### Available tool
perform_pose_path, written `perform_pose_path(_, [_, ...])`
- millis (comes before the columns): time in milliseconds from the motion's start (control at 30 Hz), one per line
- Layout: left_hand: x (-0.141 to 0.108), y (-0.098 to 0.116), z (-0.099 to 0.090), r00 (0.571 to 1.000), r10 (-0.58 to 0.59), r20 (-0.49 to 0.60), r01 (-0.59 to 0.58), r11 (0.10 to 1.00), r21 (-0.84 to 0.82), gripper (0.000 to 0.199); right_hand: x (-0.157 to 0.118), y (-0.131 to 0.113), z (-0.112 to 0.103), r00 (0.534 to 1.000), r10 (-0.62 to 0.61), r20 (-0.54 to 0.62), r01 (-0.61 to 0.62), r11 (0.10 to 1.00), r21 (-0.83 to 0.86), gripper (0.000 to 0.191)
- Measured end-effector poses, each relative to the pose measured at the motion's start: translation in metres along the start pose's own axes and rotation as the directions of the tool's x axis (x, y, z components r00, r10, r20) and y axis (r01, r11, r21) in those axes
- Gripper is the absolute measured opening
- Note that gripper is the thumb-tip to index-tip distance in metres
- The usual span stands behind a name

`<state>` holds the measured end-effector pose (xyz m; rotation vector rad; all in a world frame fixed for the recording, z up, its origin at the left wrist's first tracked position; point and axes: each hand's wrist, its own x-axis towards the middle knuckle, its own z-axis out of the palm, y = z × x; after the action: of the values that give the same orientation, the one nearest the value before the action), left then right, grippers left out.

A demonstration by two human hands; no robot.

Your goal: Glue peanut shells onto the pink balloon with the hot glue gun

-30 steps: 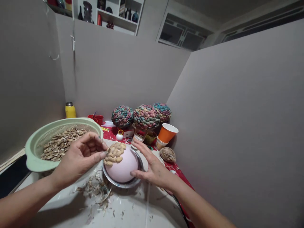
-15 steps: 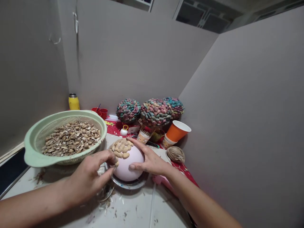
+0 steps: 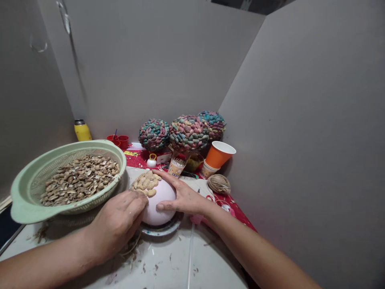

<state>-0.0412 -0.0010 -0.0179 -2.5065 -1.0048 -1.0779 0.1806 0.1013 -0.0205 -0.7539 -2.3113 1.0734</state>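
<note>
A pale pink ball (image 3: 156, 210), its top left covered with peanut shells (image 3: 146, 183), rests on a round metal dish (image 3: 164, 230). My right hand (image 3: 177, 194) is spread over the ball's right side, with fingers on top and thumb on the front. Against the ball's left side, just below the shells, my left hand (image 3: 122, 218) is closed; its fingertips are turned away, so what they press or hold is hidden. A green colander (image 3: 22, 194) full of peanut shells (image 3: 82, 178) stands to the left.
Along the wall stand several shell-covered coloured balls (image 3: 189, 133), an orange cup (image 3: 216, 155), patterned paper cups (image 3: 176, 166), red cups (image 3: 123, 141) and a yellow bottle (image 3: 82, 131). Twine (image 3: 219, 184) lies at the right. Shell scraps are scattered over the white table (image 3: 168, 265).
My left hand has turned over and closed in against the ball, hiding the shell that was between its fingertips. My right hand still holds the ball. The camera view has shifted.
</note>
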Motion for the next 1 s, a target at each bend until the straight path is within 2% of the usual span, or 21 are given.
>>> perform_pose_path(333, [0.001,0.000,0.001,0.999,0.048,0.014,-0.048,0.998,0.044,0.015,0.000,0.002,-0.001,0.999,-0.050,-0.003,0.050,0.997,-0.054,0.097])
perform_pose_path(633, [-0.005,-0.002,0.004,0.996,0.081,0.044,-0.085,0.992,0.090,0.019,0.000,0.003,-0.001,0.997,-0.075,0.001,0.075,0.997,-0.024,0.096])
perform_pose_path(1000, [-0.006,-0.005,0.010,0.988,0.157,-0.009,-0.155,0.984,0.089,0.024,-0.003,0.003,0.001,0.994,-0.107,-0.007,0.107,0.994,-0.029,0.093])
